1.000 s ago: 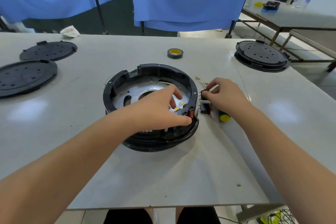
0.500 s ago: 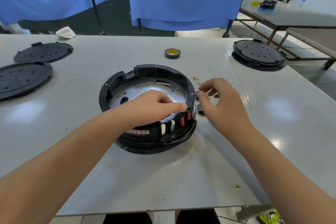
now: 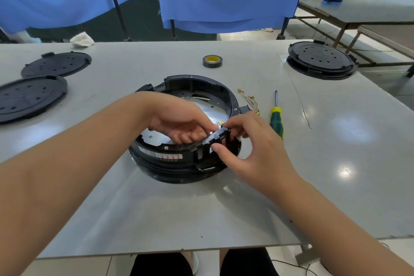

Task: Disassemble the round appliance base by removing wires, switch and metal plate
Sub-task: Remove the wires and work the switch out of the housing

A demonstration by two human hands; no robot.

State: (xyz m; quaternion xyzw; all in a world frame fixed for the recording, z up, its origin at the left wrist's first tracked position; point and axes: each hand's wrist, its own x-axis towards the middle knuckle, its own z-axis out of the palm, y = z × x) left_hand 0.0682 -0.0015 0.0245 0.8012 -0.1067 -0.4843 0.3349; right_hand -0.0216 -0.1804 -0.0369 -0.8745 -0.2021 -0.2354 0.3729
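Note:
The round black appliance base [image 3: 197, 87] sits open-side up in the middle of the grey table, with a silver metal plate [image 3: 208, 107] inside it. My left hand [image 3: 179, 121] reaches into the base from the left, fingers curled at a small brass terminal on the inner front-right wall. My right hand [image 3: 251, 143] grips the rim of the base from outside at the same spot, thumb on the outer wall. A small black switch block [image 3: 244, 109] lies just outside the rim, beside loose wires [image 3: 248, 98] with brass ends.
A green and yellow screwdriver [image 3: 277, 119] lies right of the base. A roll of black tape [image 3: 212, 61] is behind it. Two flat black covers [image 3: 29, 96] lie at the left; another round base [image 3: 321, 59] stands at the far right.
My right hand let go of the switch block by the screwdriver and moved to the base's front-right rim. My left hand shifted deeper along the inner wall. The screwdriver is now uncovered.

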